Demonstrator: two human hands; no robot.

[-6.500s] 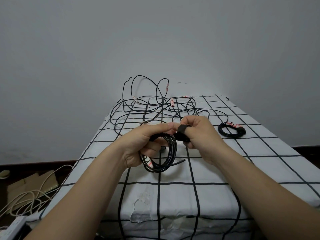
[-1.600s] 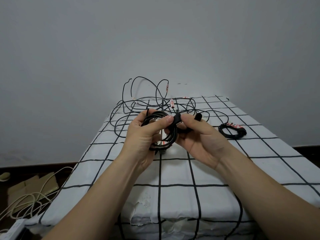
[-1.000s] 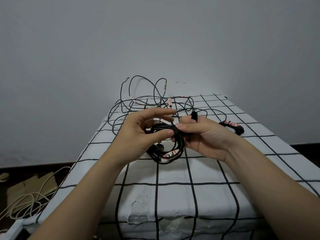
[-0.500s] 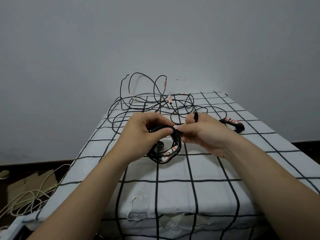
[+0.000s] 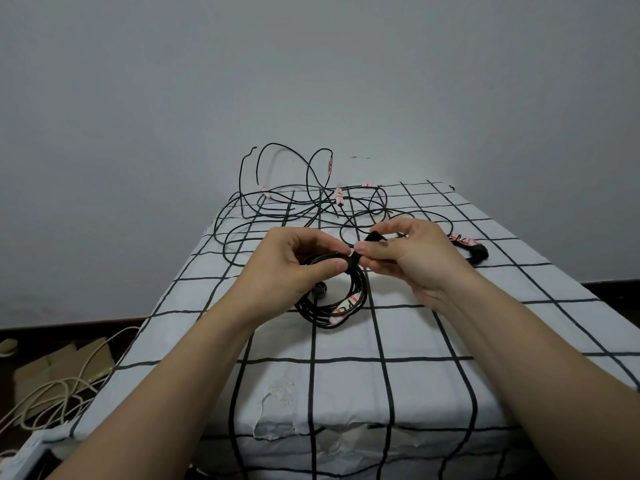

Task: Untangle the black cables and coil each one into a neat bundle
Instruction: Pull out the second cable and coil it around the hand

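A coiled black cable (image 5: 334, 308) with white-and-red labels hangs between my hands above the checked tablecloth (image 5: 415, 341). My left hand (image 5: 294, 268) grips the top of the coil between thumb and fingers. My right hand (image 5: 412, 258) pinches a black strap (image 5: 372, 239) that wraps the coil's top. A loose tangle of black cables (image 5: 301, 206) lies at the far end of the table. A small finished black bundle (image 5: 474, 251) rests at the right, partly hidden behind my right hand.
The table's front edge shows torn white covering (image 5: 277, 403). Beige cables (image 5: 52, 393), cardboard (image 5: 62, 362) and a white power strip (image 5: 20, 455) lie on the dark floor at the left. A plain grey wall stands behind the table.
The coil has stayed between my hands while they shifted slightly. My right hand has kept working the black strap around the top of the coil.
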